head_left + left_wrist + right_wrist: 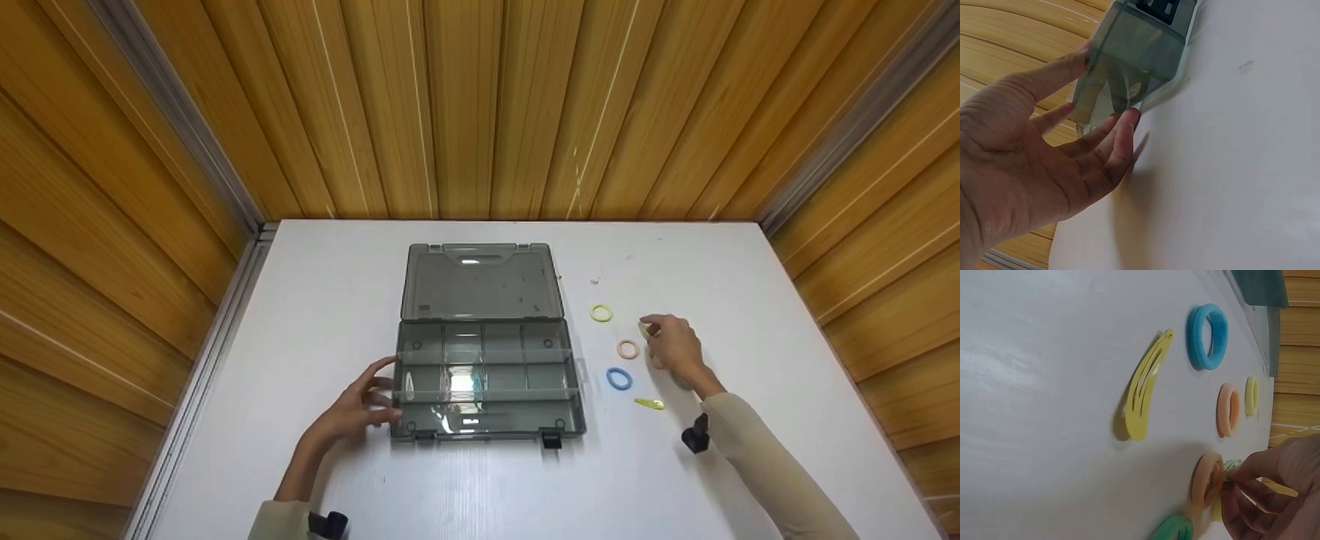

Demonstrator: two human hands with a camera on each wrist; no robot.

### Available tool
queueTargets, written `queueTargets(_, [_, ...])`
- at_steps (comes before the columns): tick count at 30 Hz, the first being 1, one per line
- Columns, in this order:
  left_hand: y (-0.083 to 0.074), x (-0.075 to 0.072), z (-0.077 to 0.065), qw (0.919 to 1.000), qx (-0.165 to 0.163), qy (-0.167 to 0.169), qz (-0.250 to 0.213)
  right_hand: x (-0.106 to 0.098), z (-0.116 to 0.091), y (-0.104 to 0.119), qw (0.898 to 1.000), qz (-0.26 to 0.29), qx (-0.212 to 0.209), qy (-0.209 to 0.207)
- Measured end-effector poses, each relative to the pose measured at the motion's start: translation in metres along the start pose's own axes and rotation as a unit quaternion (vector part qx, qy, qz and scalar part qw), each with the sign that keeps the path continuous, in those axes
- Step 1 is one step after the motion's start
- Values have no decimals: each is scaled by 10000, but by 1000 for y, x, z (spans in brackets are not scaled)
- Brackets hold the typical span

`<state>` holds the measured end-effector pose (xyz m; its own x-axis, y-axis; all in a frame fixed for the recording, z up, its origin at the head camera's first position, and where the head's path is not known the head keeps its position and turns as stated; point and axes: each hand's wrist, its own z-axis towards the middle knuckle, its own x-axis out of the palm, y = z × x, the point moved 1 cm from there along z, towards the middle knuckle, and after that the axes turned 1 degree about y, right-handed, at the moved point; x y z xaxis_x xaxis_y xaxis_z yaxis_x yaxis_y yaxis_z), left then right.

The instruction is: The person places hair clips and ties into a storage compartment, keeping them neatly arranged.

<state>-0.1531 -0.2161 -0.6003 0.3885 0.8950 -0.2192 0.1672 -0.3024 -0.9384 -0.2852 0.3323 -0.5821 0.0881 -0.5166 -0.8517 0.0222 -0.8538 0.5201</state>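
A grey see-through organizer box [487, 416] lies with its lid [480, 285] folded back; bare compartments show inside. My left hand [349, 412] rests its thumb and fingertips against the box's left side, fingers loosely bent. On the table to the right, my right hand [675, 349] pinches a small yellow-green hair piece [1231, 468] between thumb and fingers; its exact kind is mostly hidden. Close below these fingertips stands a tan hair tie [1202, 486]. Beside the hand lie a peach hair tie [628, 349], a blue hair tie [610, 381] and a yellow snap hair clip [649, 403].
A yellow hair tie [592, 313] lies right of the box, further back. A green hair tie [1168, 530] shows partly at the right wrist view's lower edge. Wood-look panels [465, 112] enclose the white table [322, 300] at the back and sides.
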Motion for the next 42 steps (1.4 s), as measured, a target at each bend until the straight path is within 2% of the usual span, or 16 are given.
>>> queueTargets(4, [-1,0,0,9999,86,57,-35,-4,-2,3,9998,212,29,-54])
queueTargets(11, [-1,0,0,9999,119,72,-28,-10,-6,18,9972,656,-278,-216])
queueTargets(22, [1,0,-1,9998,160,83,-73,-8,-12,53,9872,1343,-855,3])
queueTargets(25, [1,0,-1,9999,146,50,-72,-6,-14,63,9834,1582,-887,104])
queueTargets(30, [0,0,-1,9999,129,0,-55,0,-18,79,9731,2033,-1034,336])
queueTargets(35, [1,0,0,9998,148,15,-98,8,-21,93,9566,2573,-1154,740])
queueTargets(39, [1,0,0,9998,160,16,-113,14,-25,105,9470,2773,-1207,1080])
queueTargets(42, [2,0,0,9998,160,25,-100,19,-27,112,9439,2770,-1316,1225])
